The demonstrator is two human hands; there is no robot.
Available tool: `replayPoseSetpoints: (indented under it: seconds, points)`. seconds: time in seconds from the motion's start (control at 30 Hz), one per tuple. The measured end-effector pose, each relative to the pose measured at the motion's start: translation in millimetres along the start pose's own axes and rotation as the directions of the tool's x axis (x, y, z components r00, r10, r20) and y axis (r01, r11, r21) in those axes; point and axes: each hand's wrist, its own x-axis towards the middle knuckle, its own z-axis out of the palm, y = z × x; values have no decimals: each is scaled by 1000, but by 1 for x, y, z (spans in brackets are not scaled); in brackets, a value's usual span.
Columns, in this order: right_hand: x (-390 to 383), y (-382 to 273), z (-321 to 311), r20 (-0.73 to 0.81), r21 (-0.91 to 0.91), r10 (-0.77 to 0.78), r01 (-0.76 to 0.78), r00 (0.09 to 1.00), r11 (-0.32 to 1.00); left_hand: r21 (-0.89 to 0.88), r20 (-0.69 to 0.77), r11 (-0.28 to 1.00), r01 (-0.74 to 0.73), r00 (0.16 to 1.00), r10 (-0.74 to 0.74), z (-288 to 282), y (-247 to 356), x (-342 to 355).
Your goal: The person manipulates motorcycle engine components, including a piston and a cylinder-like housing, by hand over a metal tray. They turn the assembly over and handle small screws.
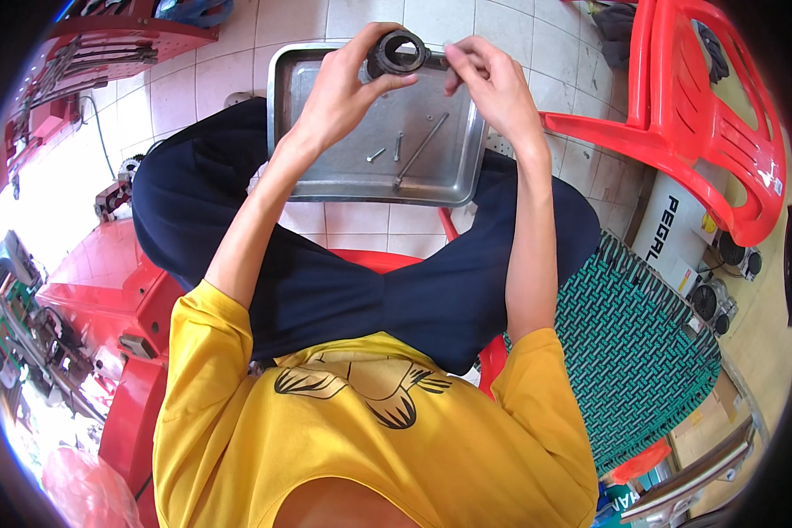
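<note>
My left hand (341,88) is closed around a short black hollow cylinder (379,63), its open end facing up. Just to the right, the fingers of my right hand (495,86) are drawn together in a pinch close to the cylinder's rim; what they hold, if anything, is too small to make out. Both hands are over the far part of a shallow metal tray (326,179). Inside it lie a long thin rod (423,149), a bolt (376,156), another short bolt (399,146) and a tiny nut-like piece (429,117).
A red plastic chair (678,106) stands at the right, beside a white cylinder tank (669,238). Nearer on that side is a green woven seat (638,343). At the left are a red metal cabinet (106,273) and a red tool rack (106,53). Pale tiles (277,22) cover the floor.
</note>
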Motion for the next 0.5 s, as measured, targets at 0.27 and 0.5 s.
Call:
replayPoseSetpoints:
  seconds: [0.27,0.5]
  points:
    - [3,-3,-1,21,121,113,-114,993,986,-1,10,1000,-20,1000,20,-3,2,1]
    - [-1,-4,-4,40,250,30,-39,999,968,-17,-7,999,-46,999,46,-3,4,0]
